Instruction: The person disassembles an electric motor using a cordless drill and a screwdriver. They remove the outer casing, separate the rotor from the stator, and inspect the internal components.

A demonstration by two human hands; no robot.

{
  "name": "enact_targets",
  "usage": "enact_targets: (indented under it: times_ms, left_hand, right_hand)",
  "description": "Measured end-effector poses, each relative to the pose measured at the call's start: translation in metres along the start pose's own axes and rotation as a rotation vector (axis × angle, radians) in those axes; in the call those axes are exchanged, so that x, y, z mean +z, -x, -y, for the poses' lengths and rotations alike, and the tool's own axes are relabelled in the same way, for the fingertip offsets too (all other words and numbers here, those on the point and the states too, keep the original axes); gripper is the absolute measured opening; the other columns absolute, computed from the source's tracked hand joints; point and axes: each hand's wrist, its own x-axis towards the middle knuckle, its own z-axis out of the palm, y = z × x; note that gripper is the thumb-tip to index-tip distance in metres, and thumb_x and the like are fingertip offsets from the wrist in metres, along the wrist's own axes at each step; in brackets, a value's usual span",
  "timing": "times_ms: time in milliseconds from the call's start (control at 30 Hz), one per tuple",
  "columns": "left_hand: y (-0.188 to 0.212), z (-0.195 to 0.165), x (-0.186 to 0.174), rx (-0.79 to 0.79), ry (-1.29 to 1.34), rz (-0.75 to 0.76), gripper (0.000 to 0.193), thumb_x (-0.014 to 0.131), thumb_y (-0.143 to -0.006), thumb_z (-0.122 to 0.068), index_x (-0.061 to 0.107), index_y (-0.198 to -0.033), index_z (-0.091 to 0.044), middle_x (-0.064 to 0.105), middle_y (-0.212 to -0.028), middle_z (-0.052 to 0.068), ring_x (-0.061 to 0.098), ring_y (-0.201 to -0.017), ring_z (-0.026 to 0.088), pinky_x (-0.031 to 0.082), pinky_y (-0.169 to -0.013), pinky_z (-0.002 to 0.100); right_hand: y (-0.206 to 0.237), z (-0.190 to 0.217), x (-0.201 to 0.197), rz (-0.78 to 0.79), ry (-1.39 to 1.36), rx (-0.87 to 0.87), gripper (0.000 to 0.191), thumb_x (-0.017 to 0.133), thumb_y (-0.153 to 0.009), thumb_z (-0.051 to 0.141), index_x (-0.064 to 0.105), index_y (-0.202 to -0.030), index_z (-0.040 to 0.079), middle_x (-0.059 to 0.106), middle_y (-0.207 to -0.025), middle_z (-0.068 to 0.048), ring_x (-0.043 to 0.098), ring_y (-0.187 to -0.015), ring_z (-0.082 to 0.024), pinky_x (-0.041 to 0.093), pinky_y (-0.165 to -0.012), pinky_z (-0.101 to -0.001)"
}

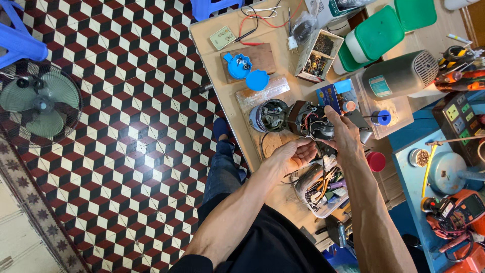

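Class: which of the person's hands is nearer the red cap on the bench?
Right. The right hand sits just left of the red cap; the left hand lies farther left.

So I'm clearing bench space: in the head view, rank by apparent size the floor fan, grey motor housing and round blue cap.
1. Floor fan, though its depth differs.
2. Grey motor housing.
3. Round blue cap.
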Motion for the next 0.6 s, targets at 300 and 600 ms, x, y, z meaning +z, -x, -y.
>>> enact_targets:
  times_ms: [300,600]
  left_hand:
    - [0.0073,0.0005,0.0004,-0.025,0.070,-0.055,0.009,0.072,-0.091,-0.008,0.068,-0.093,0.000,0.073,-0.091,0.010,0.072,-0.083,0.020,0.063,-0.080,0.035]
    - [0.0008,0.0027,-0.0081,0.019,0.007,-0.006,0.009,0.075,-0.092,-0.009,0.069,-0.094,-0.003,0.071,-0.088,0.005,0.067,-0.079,0.014,0.061,-0.081,0.034]
  right_hand:
    - [-0.0005,-0.0013,-0.0021,-0.026,0.091,0.032,0.083,0.068,-0.081,0.060,0.057,-0.136,-0.002,0.062,-0.130,-0.020,0.066,-0.117,-0.027,0.060,-0.092,-0.0405]
    - [-0.0002,-0.0006,-0.0010,-0.051,0.089,0.033,0.084,0.070,-0.080,0.061,0.060,-0.135,-0.002,0.065,-0.127,-0.020,0.064,-0.119,-0.029,0.058,-0.092,-0.0419]
